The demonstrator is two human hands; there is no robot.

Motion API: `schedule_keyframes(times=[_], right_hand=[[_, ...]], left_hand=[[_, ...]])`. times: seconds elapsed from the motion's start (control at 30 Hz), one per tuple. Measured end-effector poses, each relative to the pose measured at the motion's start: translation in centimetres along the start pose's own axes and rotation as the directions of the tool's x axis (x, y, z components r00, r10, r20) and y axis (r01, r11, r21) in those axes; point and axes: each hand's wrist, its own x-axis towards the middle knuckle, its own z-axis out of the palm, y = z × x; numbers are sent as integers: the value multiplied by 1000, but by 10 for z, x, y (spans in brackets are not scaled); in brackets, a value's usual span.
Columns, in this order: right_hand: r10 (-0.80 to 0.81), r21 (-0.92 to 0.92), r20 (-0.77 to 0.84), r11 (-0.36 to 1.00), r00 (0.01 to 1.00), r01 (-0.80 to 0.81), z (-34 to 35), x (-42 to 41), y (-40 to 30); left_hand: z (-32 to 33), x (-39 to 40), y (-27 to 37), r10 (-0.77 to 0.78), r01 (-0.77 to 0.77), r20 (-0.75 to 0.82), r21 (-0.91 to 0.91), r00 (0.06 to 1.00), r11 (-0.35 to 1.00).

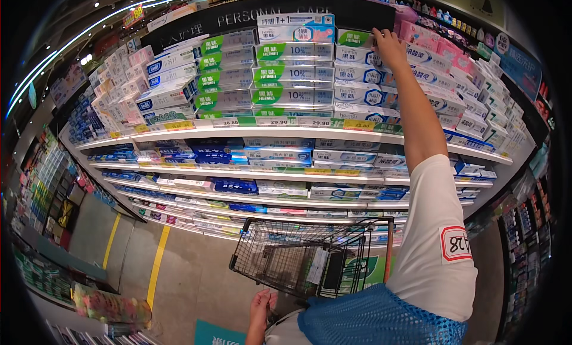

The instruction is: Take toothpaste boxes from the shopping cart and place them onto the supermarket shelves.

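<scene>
My right hand (388, 45) reaches up to the top shelf. Its fingers rest at the right end of a green and white toothpaste box (354, 38), the uppermost of a stack; whether they grip it cannot be told. Just left of that stack are more toothpaste boxes (292, 72) with green ends, topped by a white and blue box (295, 21). Low in the view, my left hand (262, 299) hangs beside my body with its fingers loosely curled, near the shopping cart, and nothing plain to see in it.
A black wire shopping cart (286, 260) stands between me and the shelving. Lower shelves (277, 171) hold more boxed toothpaste. Price tags line the top shelf's edge (250, 129). Pinkish boxes (464, 61) are stacked at the right. Yellow lines (157, 264) mark the floor at the left.
</scene>
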Motion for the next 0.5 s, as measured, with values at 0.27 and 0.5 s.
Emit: schedule_keyframes(times=[0.27, 0.5], right_hand=[[-46, 249, -278, 961, 960, 118, 33, -7, 32], [-137, 242, -305, 946, 942, 215, -18, -52, -1]], left_hand=[[3, 2, 1, -34, 34, 8, -4, 999, 999], [4, 7, 3, -26, 26, 35, -3, 999, 1000]])
